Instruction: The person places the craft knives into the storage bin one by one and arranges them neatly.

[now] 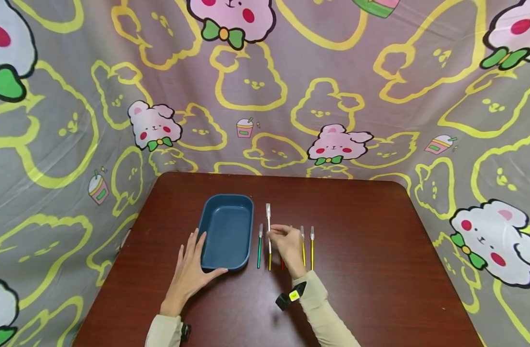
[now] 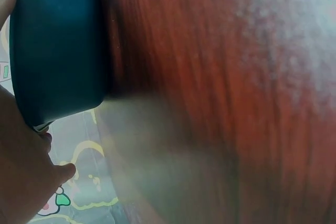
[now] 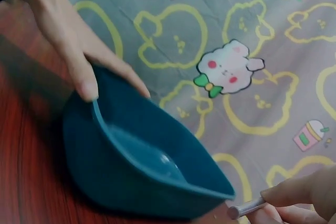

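My left hand (image 1: 190,267) rests on the near left corner of a blue rectangular tray (image 1: 227,265), fingers spread and fairly straight along its rim. My right hand (image 1: 288,243) pinches a slim brush-like stick (image 1: 270,248) with a clear tip, silvery shaft and yellow end. The stick's silvery end (image 3: 247,209) points toward the tray in the right wrist view. A green stick (image 1: 259,250) with a clear cap lies between tray and held stick. Beneath the right hand, a red stick (image 1: 283,263) is mostly hidden.
Two yellow sticks with clear caps, one partly behind the hand (image 1: 303,248) and one farther right (image 1: 312,250), lie parallel. The brown table (image 1: 369,270) meets a patterned cloth (image 1: 256,86) at the back and sides.
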{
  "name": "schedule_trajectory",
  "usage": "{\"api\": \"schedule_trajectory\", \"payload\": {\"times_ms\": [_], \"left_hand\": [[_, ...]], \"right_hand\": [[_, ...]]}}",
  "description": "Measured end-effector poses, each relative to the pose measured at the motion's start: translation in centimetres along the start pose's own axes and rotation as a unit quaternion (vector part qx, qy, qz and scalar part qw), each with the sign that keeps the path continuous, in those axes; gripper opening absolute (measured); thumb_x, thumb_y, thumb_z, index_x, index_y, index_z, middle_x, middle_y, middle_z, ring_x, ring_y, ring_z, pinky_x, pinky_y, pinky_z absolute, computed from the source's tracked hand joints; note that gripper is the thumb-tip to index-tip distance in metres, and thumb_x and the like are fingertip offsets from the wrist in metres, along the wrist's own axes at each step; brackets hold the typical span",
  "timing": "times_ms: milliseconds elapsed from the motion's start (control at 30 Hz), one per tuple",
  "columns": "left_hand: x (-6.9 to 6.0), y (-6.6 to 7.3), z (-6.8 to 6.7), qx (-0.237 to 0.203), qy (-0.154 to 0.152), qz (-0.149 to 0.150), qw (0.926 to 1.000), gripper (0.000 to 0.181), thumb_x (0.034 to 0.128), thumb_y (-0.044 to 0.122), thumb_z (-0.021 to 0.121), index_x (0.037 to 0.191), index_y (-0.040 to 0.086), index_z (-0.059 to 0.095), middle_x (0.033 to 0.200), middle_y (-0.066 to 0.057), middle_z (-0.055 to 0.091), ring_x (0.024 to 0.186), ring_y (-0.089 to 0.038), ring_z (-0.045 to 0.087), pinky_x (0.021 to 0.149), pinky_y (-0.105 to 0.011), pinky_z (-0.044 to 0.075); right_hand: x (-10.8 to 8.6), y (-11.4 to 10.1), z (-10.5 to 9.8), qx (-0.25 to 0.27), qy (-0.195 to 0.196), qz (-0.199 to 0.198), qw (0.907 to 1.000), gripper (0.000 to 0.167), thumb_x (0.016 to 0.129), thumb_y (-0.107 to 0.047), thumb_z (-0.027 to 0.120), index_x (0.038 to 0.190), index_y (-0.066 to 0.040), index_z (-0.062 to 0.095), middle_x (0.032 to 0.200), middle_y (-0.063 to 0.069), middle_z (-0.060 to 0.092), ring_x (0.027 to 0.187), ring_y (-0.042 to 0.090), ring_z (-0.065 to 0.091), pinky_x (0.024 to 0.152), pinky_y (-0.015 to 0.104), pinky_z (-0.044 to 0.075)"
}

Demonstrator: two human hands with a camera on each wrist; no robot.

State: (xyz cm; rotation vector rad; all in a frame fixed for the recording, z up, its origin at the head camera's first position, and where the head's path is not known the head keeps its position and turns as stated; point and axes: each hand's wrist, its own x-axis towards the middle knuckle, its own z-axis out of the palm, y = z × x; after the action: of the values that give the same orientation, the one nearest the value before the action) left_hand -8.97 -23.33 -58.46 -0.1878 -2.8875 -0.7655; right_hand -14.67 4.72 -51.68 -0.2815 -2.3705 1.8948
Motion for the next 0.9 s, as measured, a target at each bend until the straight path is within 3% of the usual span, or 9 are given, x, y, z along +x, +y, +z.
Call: {"api": "schedule_trajectory", "payload": {"times_ms": [167, 267, 533, 633, 900], "left_hand": [[-0.3, -0.1, -0.2, -0.001, 0.000, -0.006, 1.0000, 0.125, 0.0756, 0.069, 0.085, 0.167, 0.005, 0.027, 0.174, -0.022, 0.015, 0.157, -0.049, 0.019, 0.122, -0.072, 0.016], [-0.2, 0.0, -0.2, -0.002, -0.006, -0.005, 1.0000, 0.125, 0.0768, 0.070, 0.083, 0.167, 0.006, 0.026, 0.174, -0.021, 0.014, 0.157, -0.048, 0.018, 0.122, -0.072, 0.015], [0.0, 0.1, 0.0, -0.002, -0.012, -0.007, 0.9999, 0.125, 0.0780, 0.070, 0.083, 0.167, 0.005, 0.024, 0.174, -0.022, 0.013, 0.157, -0.048, 0.018, 0.122, -0.072, 0.015], [0.0, 0.1, -0.1, -0.002, -0.013, -0.007, 0.9999, 0.125, 0.0781, 0.068, 0.084, 0.167, 0.005, 0.024, 0.174, -0.022, 0.013, 0.157, -0.048, 0.018, 0.122, -0.072, 0.014], [0.1, 0.1, 0.1, -0.001, -0.009, -0.005, 0.9999, 0.127, 0.0778, 0.069, 0.083, 0.167, 0.004, 0.021, 0.174, -0.022, 0.014, 0.157, -0.049, 0.018, 0.122, -0.073, 0.015]], "right_hand": [[-0.3, -0.4, 2.5, 0.033, -0.045, 0.023, 0.9982, 0.016, 0.084, 0.004, 0.078, 0.100, 0.008, 0.079, 0.087, 0.017, 0.079, 0.068, 0.005, 0.068, 0.062, 0.016, 0.053], [-0.5, -0.6, 3.8, 0.054, -0.064, 0.037, 0.9958, 0.016, 0.084, 0.007, 0.077, 0.100, 0.011, 0.077, 0.087, 0.019, 0.078, 0.068, 0.007, 0.068, 0.063, 0.020, 0.058], [-0.6, -1.2, 6.2, 0.031, -0.065, 0.040, 0.9966, 0.014, 0.084, 0.007, 0.079, 0.097, 0.008, 0.078, 0.084, 0.016, 0.079, 0.069, 0.017, 0.076, 0.064, 0.029, 0.063], [-0.4, -1.3, 7.1, 0.039, -0.069, 0.047, 0.9957, 0.012, 0.083, 0.008, 0.078, 0.096, 0.009, 0.078, 0.083, 0.016, 0.079, 0.068, 0.016, 0.074, 0.064, 0.028, 0.063], [-0.2, -1.2, 9.2, -0.001, -0.054, 0.041, 0.9977, 0.012, 0.077, 0.008, 0.078, 0.089, 0.005, 0.080, 0.077, 0.012, 0.078, 0.061, 0.014, 0.073, 0.059, 0.026, 0.061]]}}
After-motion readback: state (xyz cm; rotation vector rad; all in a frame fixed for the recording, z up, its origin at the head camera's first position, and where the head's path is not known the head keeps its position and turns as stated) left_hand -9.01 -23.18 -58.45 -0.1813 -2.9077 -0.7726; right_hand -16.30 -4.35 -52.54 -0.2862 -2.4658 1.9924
